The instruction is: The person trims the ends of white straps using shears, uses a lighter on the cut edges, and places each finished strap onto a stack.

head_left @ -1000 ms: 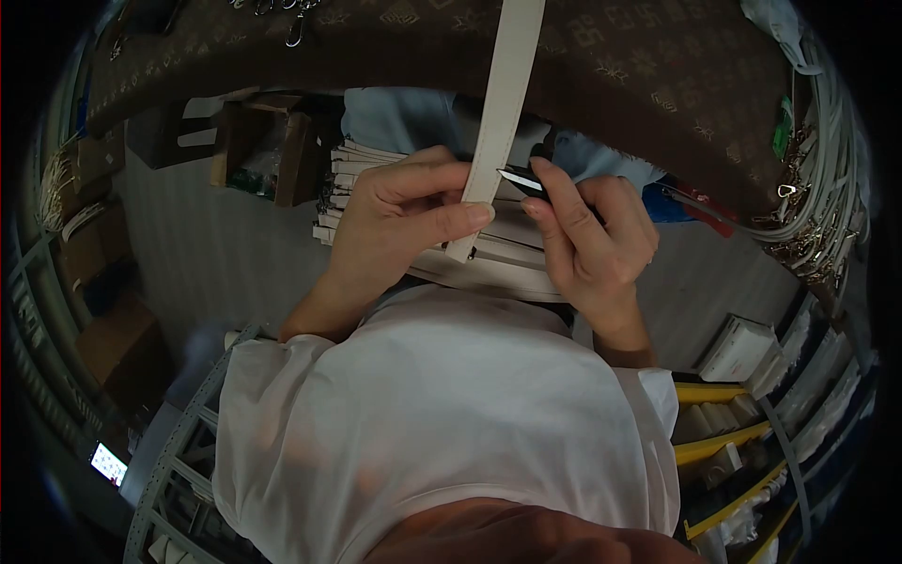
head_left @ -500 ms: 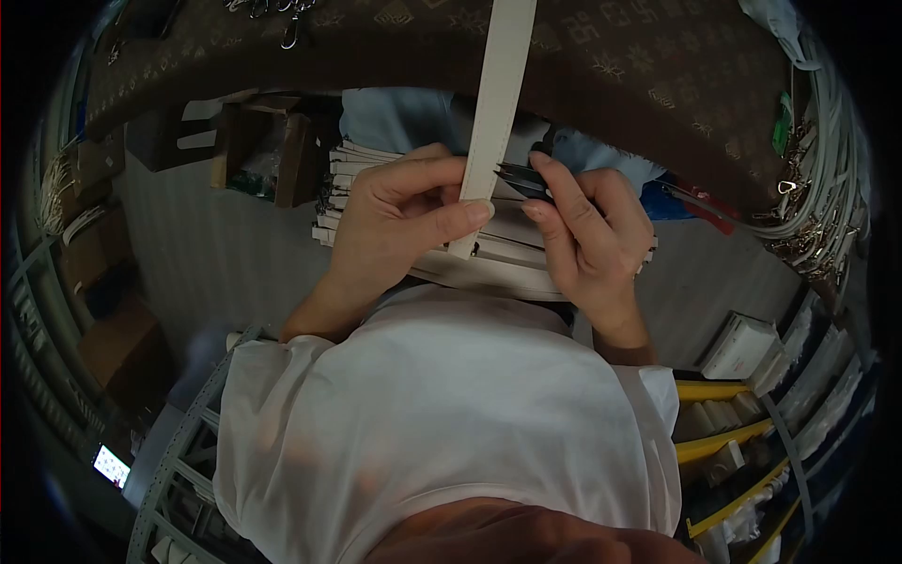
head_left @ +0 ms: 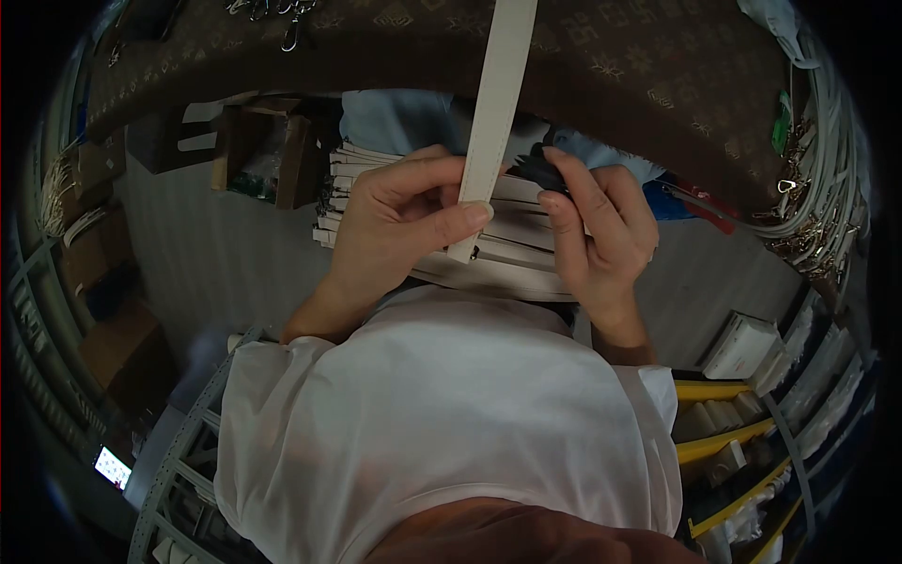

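My left hand pinches a cream strap with stitched edges between thumb and fingers, close to its lower end. The strap runs up over the edge of the brown patterned cloth. Just right of it, my right hand grips small black thread snips, their points toward the strap but apart from it. Their shape is partly blurred and hidden by the fingertips. Below both hands, a stack of similar cream straps lies across my lap.
The patterned cloth covers the surface ahead, with metal clasps on it. White cords with metal ends hang at right. An open cardboard box stands on the floor at left. Shelves with yellow edges are at lower right.
My right hand has shifted slightly right, and the snips have turned and drawn back from the strap's edge. My left hand keeps its hold on the strap.
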`<action>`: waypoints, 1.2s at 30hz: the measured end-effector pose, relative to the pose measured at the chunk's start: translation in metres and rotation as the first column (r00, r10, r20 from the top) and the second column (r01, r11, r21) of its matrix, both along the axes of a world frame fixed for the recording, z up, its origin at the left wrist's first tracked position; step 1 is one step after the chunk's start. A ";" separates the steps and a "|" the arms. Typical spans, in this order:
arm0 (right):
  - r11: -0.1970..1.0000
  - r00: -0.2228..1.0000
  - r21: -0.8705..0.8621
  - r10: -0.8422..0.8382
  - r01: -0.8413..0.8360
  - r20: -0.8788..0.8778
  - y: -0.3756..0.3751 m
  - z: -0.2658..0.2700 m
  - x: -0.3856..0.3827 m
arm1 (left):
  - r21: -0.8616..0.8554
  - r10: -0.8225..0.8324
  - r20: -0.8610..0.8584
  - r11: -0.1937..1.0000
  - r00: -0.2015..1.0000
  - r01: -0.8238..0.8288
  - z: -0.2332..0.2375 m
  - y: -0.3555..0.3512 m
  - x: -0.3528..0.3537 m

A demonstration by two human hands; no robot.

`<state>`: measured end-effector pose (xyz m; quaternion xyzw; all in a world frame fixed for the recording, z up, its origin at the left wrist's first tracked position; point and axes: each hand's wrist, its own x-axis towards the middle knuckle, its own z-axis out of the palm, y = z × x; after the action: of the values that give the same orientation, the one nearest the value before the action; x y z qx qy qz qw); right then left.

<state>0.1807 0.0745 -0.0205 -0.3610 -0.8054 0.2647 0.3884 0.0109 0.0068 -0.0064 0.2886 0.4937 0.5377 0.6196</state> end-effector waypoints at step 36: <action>0.866 0.884 -0.497 -0.188 -0.057 -0.429 0.006 0.000 -0.016 | -0.051 0.004 0.062 0.999 0.998 -0.001 0.001 0.002 0.001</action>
<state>0.1646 0.0802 -0.0204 -0.4026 -0.5805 0.5271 0.4724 0.0119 0.0091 -0.0059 0.2551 0.4883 0.5343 0.6412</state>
